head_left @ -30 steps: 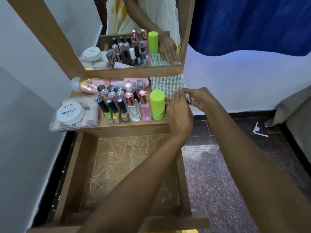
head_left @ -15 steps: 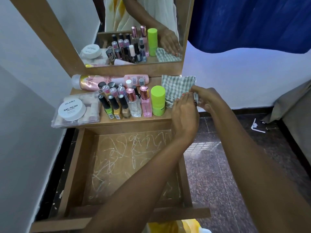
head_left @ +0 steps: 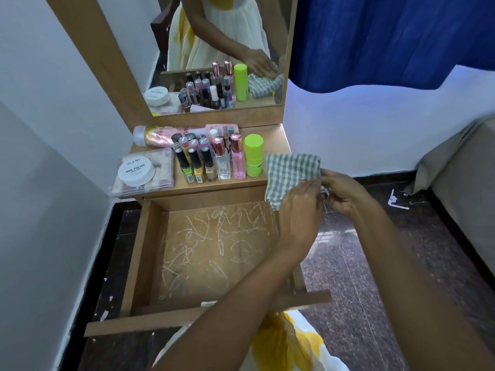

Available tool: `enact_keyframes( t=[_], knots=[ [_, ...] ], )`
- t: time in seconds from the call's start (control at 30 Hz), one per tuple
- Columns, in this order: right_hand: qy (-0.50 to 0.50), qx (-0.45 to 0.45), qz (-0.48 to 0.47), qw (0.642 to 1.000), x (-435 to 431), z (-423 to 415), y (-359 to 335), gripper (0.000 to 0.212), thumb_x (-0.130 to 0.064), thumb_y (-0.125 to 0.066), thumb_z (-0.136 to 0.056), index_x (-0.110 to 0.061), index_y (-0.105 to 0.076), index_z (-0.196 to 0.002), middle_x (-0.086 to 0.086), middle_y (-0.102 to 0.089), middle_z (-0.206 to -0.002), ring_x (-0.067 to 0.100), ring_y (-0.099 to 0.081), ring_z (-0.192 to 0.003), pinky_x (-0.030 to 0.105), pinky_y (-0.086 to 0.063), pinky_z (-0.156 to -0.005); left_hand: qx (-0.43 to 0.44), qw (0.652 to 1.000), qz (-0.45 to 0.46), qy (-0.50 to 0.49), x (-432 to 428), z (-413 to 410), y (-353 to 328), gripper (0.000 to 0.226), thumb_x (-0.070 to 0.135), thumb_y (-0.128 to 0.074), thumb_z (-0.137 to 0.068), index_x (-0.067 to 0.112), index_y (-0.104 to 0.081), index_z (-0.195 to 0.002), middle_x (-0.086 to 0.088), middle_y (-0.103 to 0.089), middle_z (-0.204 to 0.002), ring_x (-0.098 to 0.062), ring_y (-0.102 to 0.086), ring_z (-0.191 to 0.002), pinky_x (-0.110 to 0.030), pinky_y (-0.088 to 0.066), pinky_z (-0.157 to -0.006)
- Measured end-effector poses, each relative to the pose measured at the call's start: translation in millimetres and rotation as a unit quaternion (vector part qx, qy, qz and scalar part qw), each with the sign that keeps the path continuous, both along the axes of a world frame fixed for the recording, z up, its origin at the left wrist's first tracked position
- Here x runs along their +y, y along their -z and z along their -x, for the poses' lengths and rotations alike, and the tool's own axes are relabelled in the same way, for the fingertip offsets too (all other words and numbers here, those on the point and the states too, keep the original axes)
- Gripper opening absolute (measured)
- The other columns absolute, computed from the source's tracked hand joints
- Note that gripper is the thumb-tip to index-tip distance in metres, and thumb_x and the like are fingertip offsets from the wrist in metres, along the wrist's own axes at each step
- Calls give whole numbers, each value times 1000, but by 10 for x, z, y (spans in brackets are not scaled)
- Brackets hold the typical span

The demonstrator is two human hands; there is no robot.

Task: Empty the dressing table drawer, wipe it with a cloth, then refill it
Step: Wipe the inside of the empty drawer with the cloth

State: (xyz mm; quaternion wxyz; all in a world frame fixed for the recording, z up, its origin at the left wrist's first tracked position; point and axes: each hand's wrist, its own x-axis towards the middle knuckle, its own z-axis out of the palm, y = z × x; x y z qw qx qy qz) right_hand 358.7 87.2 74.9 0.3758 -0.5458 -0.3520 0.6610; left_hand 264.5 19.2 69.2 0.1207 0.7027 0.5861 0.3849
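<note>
The wooden drawer (head_left: pixel 139 253) is pulled out with nothing in it, its floor streaked with white scribbles. A green-and-white checked cloth (head_left: pixel 290 172) hangs at the right end of the dressing table top (head_left: pixel 277 137), above the drawer's back right corner. Both hands hold it: my left hand (head_left: pixel 300 210) grips its lower edge and my right hand (head_left: pixel 341 192) pinches its right corner. On the top stand several nail polish bottles (head_left: pixel 194 163), two perfume bottles (head_left: pixel 230 160), a lime green tube (head_left: pixel 253 155), a pink bottle lying down (head_left: pixel 160 135) and a clear pouch with a white nail polish jar (head_left: pixel 136 171).
A mirror (head_left: pixel 214 49) rises behind the table top. A white wall (head_left: pixel 40 183) closes the left side. A blue curtain (head_left: pixel 388 36) hangs at the right, and grey bedding (head_left: pixel 460 167) lies beyond dark speckled floor (head_left: pixel 361 277) with a scrap of paper (head_left: pixel 396 200).
Both hands have drawn the checked cloth off the back of the table top, towards me and to the right. It now hangs over the drawer's corner.
</note>
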Motion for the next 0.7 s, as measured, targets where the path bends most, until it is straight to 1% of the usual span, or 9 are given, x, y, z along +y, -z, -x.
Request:
enact_keyframes(
  t=[0.1,0.2,0.27,0.33,0.43,0.53,0.6,0.63,0.7],
  knots=[
    [-5,22,-7,1000,-260,30,0,28,7,-43,-87,-14,-63,-84,-7,-70,-58,5,-62,-56,16,-43,-50,-41,997,52,24,-231,104,-38,34,13,-59,-86,10,-60,-120,-9,-65,-119,-25,-59,-109,-31,-45,-92],
    [-10,79,6,997,-501,93,-18,28,8,-43,-87,-12,-62,-85,-3,-71,-60,4,-66,-53,14,-50,-48,-115,987,108,42,-431,278,-109,29,26,-60,-87,14,-65,-113,-6,-69,-108,-18,-61,-99,-25,-47,-83],
    [-24,103,12,994,-635,168,-23,24,6,-44,-88,-10,-62,-87,-1,-71,-61,6,-66,-53,16,-51,-46,-170,978,115,45,-545,442,-142,21,23,-59,-88,12,-68,-104,-6,-70,-95,-11,-59,-76,-12,-42,-66],
    [-39,104,16,994,-740,259,-7,21,3,-46,-88,-11,-62,-91,0,-72,-63,7,-66,-54,18,-50,-47,-196,974,114,12,-611,622,-113,17,15,-59,-88,13,-68,-102,-2,-70,-96,-2,-54,-69,-6,-41,-61],
    [-44,123,33,991,-875,416,25,25,7,-40,-89,-8,-60,-90,1,-71,-60,9,-67,-52,18,-53,-47,-210,970,106,-59,-665,885,-32,23,5,-58,-86,15,-65,-105,1,-65,-101,-2,-52,-72,-7,-41,-64],
    [-54,113,43,991,-984,594,41,25,6,-40,-89,-9,-59,-96,0,-72,-63,9,-67,-55,20,-55,-52,-254,953,133,-99,-731,1114,53,38,3,-58,-84,15,-54,-120,0,-59,-117,-9,-55,-100,-19,-43,-88],
    [-50,115,57,990,-1044,707,52,26,6,-39,-90,-11,-59,-91,0,-71,-59,8,-67,-52,17,-54,-47,-278,941,137,-133,-783,1267,109,45,5,-61,-83,18,-47,-124,1,-53,-126,-19,-53,-114,-31,-43,-100],
    [-47,115,66,990,-1068,756,55,25,6,-40,-90,-11,-58,-89,0,-71,-58,8,-67,-51,17,-53,-45,-299,931,143,-149,-807,1335,128,48,7,-62,-83,19,-44,-127,2,-50,-129,-22,-52,-116,-37,-44,-101],
    [-49,122,84,988,-1119,870,63,23,6,-41,-90,-10,-58,-90,2,-72,-60,10,-68,-53,19,-55,-47,-358,897,197,-169,-862,1471,126,57,11,-61,-86,15,-35,-136,-1,-49,-131,-18,-52,-116,-35,-47,-98]
  ],
)
